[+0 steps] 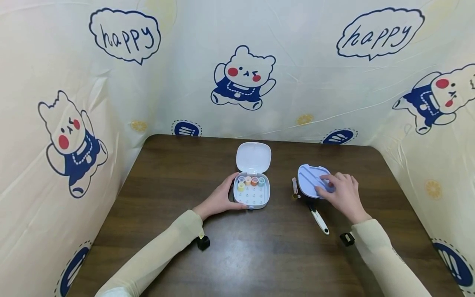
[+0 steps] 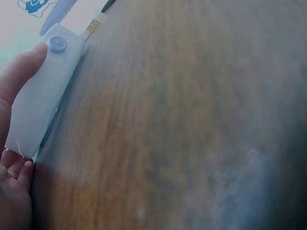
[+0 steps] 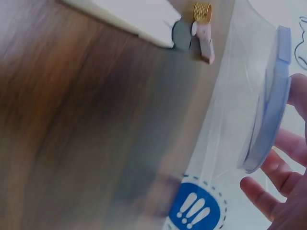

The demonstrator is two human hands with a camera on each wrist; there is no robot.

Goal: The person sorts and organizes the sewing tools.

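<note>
The open white hinged case (image 1: 257, 191) lies in the curve of the left hand (image 1: 221, 199), whose thumb and fingers grip its wall; it seems light, stiff plastic, best held there, away from the hinge. The lilac grooved plate (image 1: 310, 177), pinched by the right hand (image 1: 345, 194) at the edge nearest to the palm, is probably also light and stiff, perhaps slippery. The small coloured cylinders (image 1: 254, 181), right of the left fingers, look best taken by their sides with fingertips.
</note>
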